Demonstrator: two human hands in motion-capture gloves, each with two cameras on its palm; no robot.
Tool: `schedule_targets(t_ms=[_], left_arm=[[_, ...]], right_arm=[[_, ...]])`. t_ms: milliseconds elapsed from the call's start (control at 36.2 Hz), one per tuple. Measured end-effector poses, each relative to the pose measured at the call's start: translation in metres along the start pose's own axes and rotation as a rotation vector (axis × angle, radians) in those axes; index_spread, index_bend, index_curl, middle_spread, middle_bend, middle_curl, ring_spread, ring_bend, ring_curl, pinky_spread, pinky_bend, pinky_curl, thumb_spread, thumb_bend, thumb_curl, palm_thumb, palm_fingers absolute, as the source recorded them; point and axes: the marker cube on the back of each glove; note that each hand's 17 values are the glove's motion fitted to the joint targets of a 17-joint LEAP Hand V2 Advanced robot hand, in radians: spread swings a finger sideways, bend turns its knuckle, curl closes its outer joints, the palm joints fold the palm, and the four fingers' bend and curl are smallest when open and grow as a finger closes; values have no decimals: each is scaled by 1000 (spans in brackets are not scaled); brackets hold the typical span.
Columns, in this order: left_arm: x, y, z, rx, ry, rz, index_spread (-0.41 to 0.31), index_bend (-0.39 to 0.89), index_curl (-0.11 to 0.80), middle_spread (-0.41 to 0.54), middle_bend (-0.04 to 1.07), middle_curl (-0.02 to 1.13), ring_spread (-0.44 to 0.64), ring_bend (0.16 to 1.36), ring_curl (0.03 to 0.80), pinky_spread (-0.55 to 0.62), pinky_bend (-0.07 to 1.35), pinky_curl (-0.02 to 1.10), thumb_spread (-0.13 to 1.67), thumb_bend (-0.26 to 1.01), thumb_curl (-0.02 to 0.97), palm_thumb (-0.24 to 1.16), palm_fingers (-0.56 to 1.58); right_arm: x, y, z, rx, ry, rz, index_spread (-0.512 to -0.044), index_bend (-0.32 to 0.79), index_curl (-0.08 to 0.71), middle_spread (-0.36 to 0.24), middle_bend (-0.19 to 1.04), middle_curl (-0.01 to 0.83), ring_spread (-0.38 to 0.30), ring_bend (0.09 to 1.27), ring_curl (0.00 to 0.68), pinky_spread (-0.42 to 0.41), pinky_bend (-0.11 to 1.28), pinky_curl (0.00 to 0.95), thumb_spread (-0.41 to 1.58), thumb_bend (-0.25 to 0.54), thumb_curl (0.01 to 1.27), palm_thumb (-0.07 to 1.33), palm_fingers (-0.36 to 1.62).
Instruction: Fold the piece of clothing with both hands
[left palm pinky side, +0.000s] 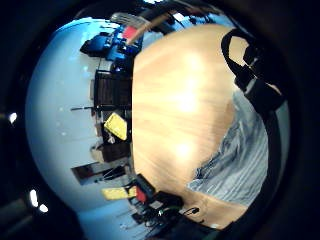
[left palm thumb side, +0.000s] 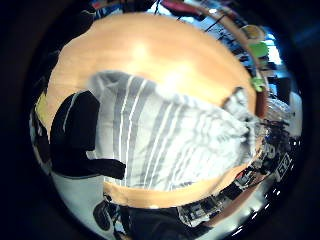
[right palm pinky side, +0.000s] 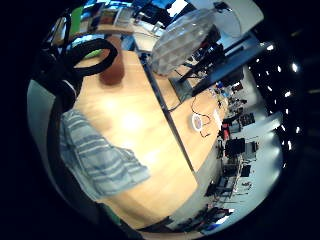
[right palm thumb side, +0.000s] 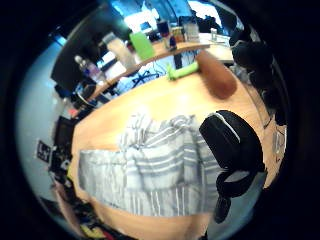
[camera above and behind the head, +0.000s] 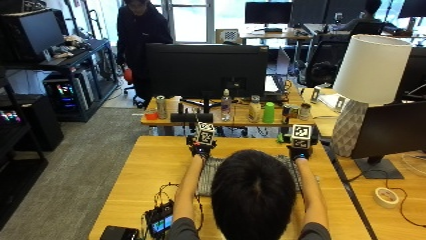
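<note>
A grey striped garment (camera above and behind the head: 208, 176) lies on the wooden table (camera above and behind the head: 150, 165) in front of the person, whose head hides most of it. The left hand (camera above and behind the head: 200, 149) is at its far left corner and the right hand (camera above and behind the head: 297, 151) at its far right corner. In the left thumb side palm view, gloved fingers (left palm thumb side: 75, 131) curl over the edge of the striped cloth (left palm thumb side: 170, 140). In the right thumb side palm view, the thumb (right palm thumb side: 231, 141) lies on the cloth (right palm thumb side: 150, 175), which is rumpled at its far side. Both hands hold the cloth's edge.
Beyond the hands stands a large dark monitor (camera above and behind the head: 206, 70) with a row of bottles and cans (camera above and behind the head: 256, 111) behind it. A white lamp (camera above and behind the head: 365, 75) stands at the right, with a tape roll (camera above and behind the head: 386, 197) near it. A small device with cables (camera above and behind the head: 160, 221) lies front left.
</note>
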Motion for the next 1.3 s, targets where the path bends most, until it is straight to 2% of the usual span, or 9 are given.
schedule_targets(t_ms=[110,249,414,525,663,801,1049,1105,1298], left_arm=[[-4,21,-28,163,53,35,-140,74,307,-114,89,398,-191,552,440,-284,683,425,1290,-21,371,634,626],[-2,61,-41,175,134,127,-125,103,296,-69,91,358,-152,564,431,-253,694,420,1318,-25,344,582,577],[12,87,-33,251,252,236,-97,152,305,31,91,317,-33,568,436,-83,643,415,1278,-59,286,409,304],[22,90,-3,150,234,201,-108,175,316,64,106,289,30,561,415,13,615,396,1266,-37,270,371,272],[44,92,58,-203,201,177,-113,176,327,99,92,257,94,558,394,87,625,382,1256,-36,251,325,246],[60,88,112,-433,136,160,-120,81,295,168,115,243,233,574,399,226,702,405,1237,-75,202,133,15],[70,85,130,-414,118,189,-147,52,216,255,168,228,416,585,358,400,759,386,1167,-53,165,-51,-125],[70,85,130,-409,124,197,-149,68,209,263,170,229,433,591,355,413,772,385,1157,-42,165,-39,-89],[70,79,130,-373,117,169,-152,85,190,279,172,235,471,609,346,440,779,377,1144,-34,161,-33,-74]], right_arm=[[27,-6,0,-75,-15,31,-297,17,231,-148,295,467,-204,659,461,-275,688,428,1125,-41,244,827,1020],[50,4,-12,-197,-76,39,-297,30,204,-140,279,464,-201,637,454,-255,673,422,1157,-32,232,780,992],[61,10,-14,-256,-177,-9,-324,58,194,-108,238,457,-134,552,451,-119,619,424,1187,-50,201,632,599],[61,27,-27,-266,-163,-26,-330,51,167,-96,235,446,-111,538,421,-53,612,393,1195,-38,194,586,589],[57,43,2,-357,-173,-47,-334,59,153,-89,232,439,-97,544,406,-6,612,376,1206,-26,190,559,590],[49,85,28,-531,-190,-74,-337,69,149,-80,222,435,-89,554,407,32,609,373,1211,-20,190,542,568],[44,148,59,-855,-78,90,-367,79,144,-49,160,412,-5,500,402,142,665,395,1214,-33,185,490,302],[42,151,72,-870,-69,107,-378,84,144,-22,142,396,44,484,399,176,675,397,1193,-44,182,453,184],[30,152,90,-833,-111,48,-388,95,135,-2,190,376,99,490,359,220,678,370,1179,10,217,550,212]])
